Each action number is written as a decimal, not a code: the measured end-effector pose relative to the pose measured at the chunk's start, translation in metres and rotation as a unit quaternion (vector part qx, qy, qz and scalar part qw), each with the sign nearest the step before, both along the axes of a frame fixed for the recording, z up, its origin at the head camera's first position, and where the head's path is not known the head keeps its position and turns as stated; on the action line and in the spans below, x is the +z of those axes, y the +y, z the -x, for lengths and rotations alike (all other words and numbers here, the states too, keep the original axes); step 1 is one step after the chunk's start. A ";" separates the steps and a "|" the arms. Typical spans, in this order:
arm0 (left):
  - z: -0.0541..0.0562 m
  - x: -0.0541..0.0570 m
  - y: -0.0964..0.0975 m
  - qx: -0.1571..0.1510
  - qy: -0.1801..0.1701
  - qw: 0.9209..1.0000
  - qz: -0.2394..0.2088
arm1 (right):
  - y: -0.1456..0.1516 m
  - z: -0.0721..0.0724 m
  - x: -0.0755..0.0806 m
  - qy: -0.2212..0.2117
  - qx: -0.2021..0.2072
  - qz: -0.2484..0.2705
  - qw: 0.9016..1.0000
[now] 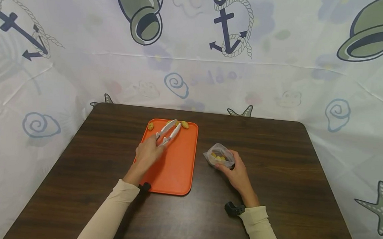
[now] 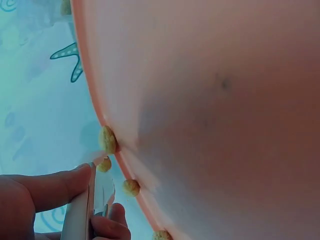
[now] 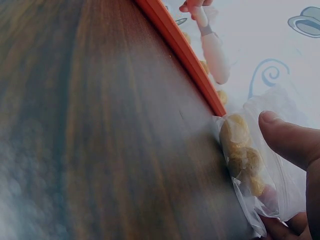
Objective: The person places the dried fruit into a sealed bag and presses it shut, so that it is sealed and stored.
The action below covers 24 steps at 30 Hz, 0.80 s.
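White tongs [image 1: 174, 132] are over the far half of the orange tray [image 1: 177, 171], tips near its far edge. Left hand [image 1: 149, 153] grips them, thumb on one arm and fingers on the other, likely so a squeeze can work the tips. Ridged yellow-brown nut-like pieces [image 1: 185, 124] sit along that far edge, one near the tray's far left corner; the tips point at the middle ones, probably why the arm reaches forward. Can't tell whether the tips pinch a piece: they overlap in the head view.

Clear plastic bag [image 1: 224, 152] is right of the tray, well apart from it. Right hand [image 1: 238, 174] holds it by the side, thumb and fingers on either side of it, seemingly to keep it upright with its mouth spread. Similar pieces lie inside. Everything is on or above a dark wood-grain table [image 1: 264, 140]; sea-print cloth [image 1: 282, 81] hangs behind.
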<state>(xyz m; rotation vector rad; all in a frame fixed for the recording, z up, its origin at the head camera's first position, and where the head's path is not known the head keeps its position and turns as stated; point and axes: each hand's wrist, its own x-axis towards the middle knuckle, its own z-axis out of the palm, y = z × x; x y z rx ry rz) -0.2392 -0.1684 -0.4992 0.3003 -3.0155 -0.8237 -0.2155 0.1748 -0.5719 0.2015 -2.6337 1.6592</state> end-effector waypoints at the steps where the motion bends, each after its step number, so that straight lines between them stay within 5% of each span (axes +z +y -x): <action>1: -0.001 0.001 0.000 0.000 0.004 1.000 -0.002 | 0.000 0.001 0.000 0.000 0.001 0.001 1.000; 9: -0.008 0.008 0.003 0.009 0.031 0.999 -0.020 | 0.004 0.009 -0.001 -0.005 0.005 -0.008 1.000; 24: -0.028 0.028 0.006 -0.022 0.047 0.996 -0.069 | 0.002 0.009 0.000 0.004 0.003 -0.006 1.000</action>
